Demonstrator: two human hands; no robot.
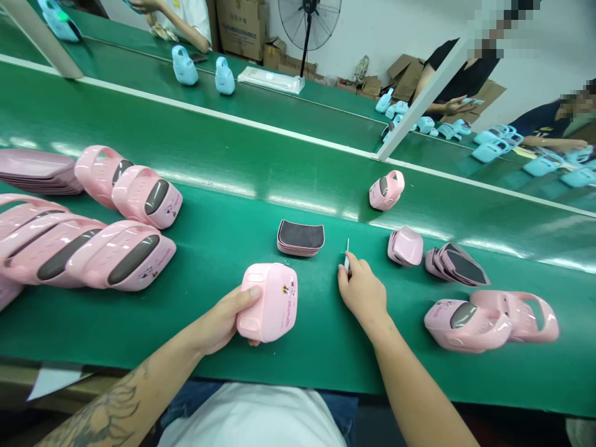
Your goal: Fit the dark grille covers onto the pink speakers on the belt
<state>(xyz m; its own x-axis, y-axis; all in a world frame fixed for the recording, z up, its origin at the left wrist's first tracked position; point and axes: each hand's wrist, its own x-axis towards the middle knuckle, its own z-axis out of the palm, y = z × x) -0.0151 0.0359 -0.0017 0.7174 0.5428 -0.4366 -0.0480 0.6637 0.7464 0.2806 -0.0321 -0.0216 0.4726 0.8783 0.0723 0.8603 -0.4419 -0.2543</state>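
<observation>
My left hand [228, 320] grips a pink plastic case [270, 303] with a small cartoon print, its fingers wrapped over the near side. My right hand [362, 292] pinches a thin white stick [347, 256] upright, a little to the right of that case. Just beyond the hands lies a stack of pink shells with dark grey linings [300, 238]. A pink case [405, 246] sits to the right, and a pink handled piece [387, 190] lies farther back. Several larger pink handled pieces [123, 257] lie at the left, with more [488, 323] at the right.
Everything pink rests on a green workbench belt [209, 329] with a white-edged divider [223, 115]. Beyond it, a second green bench holds light blue pieces [184, 65]. Co-workers' arms [177, 22] show at the back, near a standing fan [307, 22] and cardboard boxes [242, 28].
</observation>
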